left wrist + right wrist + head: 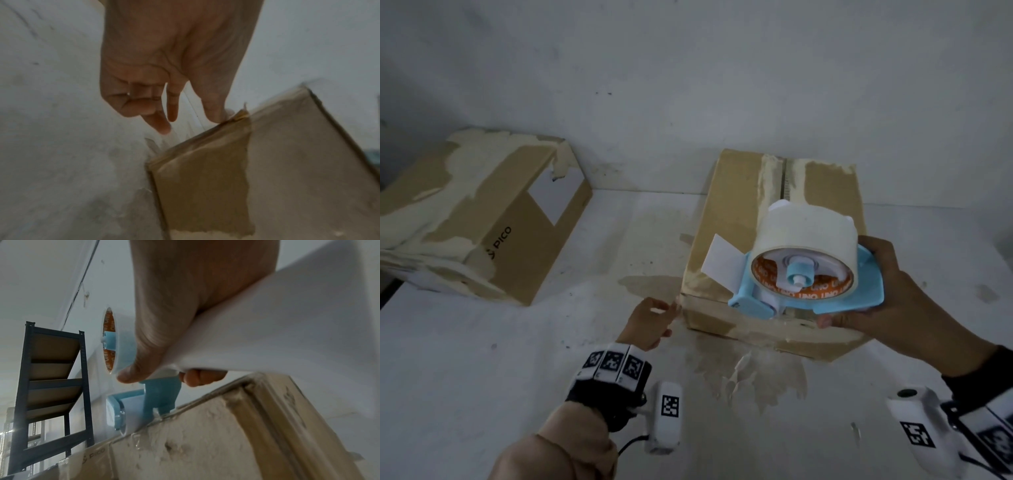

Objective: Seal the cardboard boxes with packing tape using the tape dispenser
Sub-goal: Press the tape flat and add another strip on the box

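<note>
Tape dispenser (859,294), centre right of head view: light blue frame, white handle; roll of tape (808,236) cream-white outside, orange core with white lettering. Cardboard box (726,212) beneath it: tan-brown, with pale cream torn patches along the centre seam and near edge. Second box (517,219), upper left: same tan, large cream torn areas, one white rectangular patch, black "PICO" lettering on its side. Table (482,342): off-white with grey smudges and a brownish stain near the centre. Wristbands (613,363): black with white blocks carrying black-and-white square code patterns. Sleeve (558,445), lower left: beige. Shelving (51,386), left of right-wrist view: dark frame, brown boards.
</note>
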Action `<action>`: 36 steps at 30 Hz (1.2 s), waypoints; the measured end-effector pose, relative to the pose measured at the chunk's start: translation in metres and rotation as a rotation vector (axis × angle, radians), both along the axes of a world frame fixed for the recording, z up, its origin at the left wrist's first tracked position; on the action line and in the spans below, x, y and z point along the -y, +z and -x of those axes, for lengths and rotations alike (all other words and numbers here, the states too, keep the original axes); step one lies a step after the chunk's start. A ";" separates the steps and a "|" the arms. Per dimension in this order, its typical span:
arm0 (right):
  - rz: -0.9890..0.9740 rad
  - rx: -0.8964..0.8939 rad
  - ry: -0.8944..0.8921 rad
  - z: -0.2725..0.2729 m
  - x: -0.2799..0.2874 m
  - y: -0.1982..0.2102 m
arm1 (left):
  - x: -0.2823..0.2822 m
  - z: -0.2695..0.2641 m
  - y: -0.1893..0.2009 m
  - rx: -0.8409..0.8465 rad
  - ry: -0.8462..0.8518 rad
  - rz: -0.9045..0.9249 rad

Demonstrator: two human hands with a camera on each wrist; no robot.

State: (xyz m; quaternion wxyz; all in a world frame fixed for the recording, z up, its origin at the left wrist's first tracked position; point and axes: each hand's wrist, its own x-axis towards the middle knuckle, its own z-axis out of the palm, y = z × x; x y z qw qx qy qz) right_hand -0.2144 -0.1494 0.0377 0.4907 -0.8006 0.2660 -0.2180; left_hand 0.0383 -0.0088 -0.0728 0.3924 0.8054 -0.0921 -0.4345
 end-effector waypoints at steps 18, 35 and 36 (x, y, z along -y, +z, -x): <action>0.049 -0.011 0.008 -0.009 0.000 -0.005 | 0.019 0.020 0.066 0.570 -0.295 0.168; 0.198 -0.003 -0.049 -0.027 -0.015 -0.010 | 0.042 -0.019 0.051 0.677 -0.322 0.009; 0.181 -0.015 -0.051 -0.021 -0.013 -0.011 | 0.042 -0.018 0.051 0.675 -0.332 0.010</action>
